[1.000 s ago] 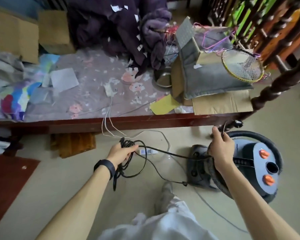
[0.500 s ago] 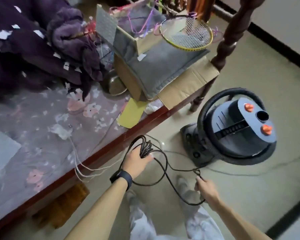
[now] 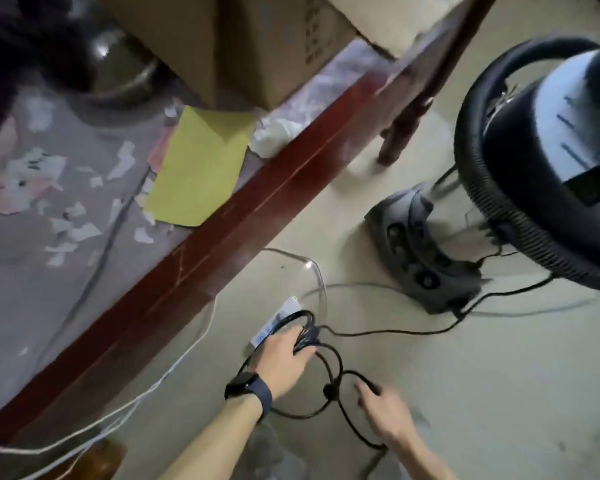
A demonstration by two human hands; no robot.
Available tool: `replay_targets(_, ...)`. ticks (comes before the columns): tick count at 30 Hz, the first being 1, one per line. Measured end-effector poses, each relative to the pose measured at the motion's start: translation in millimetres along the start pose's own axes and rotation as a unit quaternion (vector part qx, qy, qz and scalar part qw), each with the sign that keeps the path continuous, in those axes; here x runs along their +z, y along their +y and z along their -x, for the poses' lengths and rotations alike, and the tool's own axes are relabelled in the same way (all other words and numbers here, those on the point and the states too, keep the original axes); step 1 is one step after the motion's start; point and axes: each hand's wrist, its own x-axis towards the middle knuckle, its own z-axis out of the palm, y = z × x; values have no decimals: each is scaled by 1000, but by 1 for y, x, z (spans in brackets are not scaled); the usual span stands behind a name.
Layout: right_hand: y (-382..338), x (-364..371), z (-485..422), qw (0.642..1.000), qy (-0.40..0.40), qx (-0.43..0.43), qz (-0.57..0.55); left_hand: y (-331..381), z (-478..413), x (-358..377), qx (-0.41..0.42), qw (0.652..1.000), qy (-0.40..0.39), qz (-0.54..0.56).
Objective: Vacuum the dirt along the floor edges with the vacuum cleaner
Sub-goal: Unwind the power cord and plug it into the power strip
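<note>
Along the left of the frame lies a bed top (image 3: 32, 271) strewn with paper scraps, cut off by the frame edge, with a yellow sheet (image 3: 194, 168) near its rim and a cardboard box (image 3: 222, 39) cropped at the top. A red wooden rail (image 3: 222, 230) runs diagonally from lower left to upper right and marks the edge of the floor (image 3: 499, 393). White cables (image 3: 153, 386) trail off it at lower left.

Just beside the rail in the lower centre, a white power strip (image 3: 274, 323) lies on the floor, half covered. The left hand (image 3: 281, 358) is curled round a bundled black cord (image 3: 309, 330) right over the strip. The right hand (image 3: 385, 410), apart from it at lower centre-right, is smeared by motion. A loop of cord meets its fingertips, but whether it grips cannot be told.

The vacuum cleaner (image 3: 551, 133) stands at the upper right, cropped by the frame edge, its ribbed hose looped round the body. The lower right is bare floor.
</note>
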Motion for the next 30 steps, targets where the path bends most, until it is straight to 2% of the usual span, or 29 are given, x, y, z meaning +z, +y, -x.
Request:
replay_targets(3,-16,28,-50,996,33,-82,-3,-32,-56,9,11,995,94,14)
replay_targets(6,-41,47,-90,971,116,-203,-42,-49,-110,7,20,984,175,8)
replay_targets(8,-60,54,-122,948,156,-275,-45,-60,-147,-1,14,965,261,5)
replay_targets(11,-84,62,-170,921,167,-353,-4,-81,-197,-12,-3,931,365,-23)
replay_targets(13,-88,72,-201,894,160,-413,65,-97,-222,-3,-39,934,354,-16)
replay_targets(15,-89,79,-222,877,137,-446,116,-101,-237,8,-50,950,287,111)
replay_targets(17,-89,91,-240,865,98,-468,153,-102,-244,25,-69,940,192,274)
replay_targets(19,-92,102,-260,842,89,-493,201,-105,-251,41,-88,929,99,344)
replay_targets(20,-93,107,-269,824,89,-514,222,-108,-255,50,-89,925,79,361)
replay_targets(22,-97,116,-282,780,84,-555,275,-114,-263,65,-81,900,105,416)
replay_targets(24,-99,124,-291,757,52,-577,303,-124,-271,74,-80,849,151,500)
replay_targets(27,-96,123,-299,790,-6,-543,285,-148,-272,70,-90,782,164,595)
replay_targets(29,-94,119,-312,793,24,-522,314,-166,-260,59,-99,778,128,607)
replay_targets(30,-95,116,-319,810,49,-488,322,-175,-249,53,-104,784,106,603)
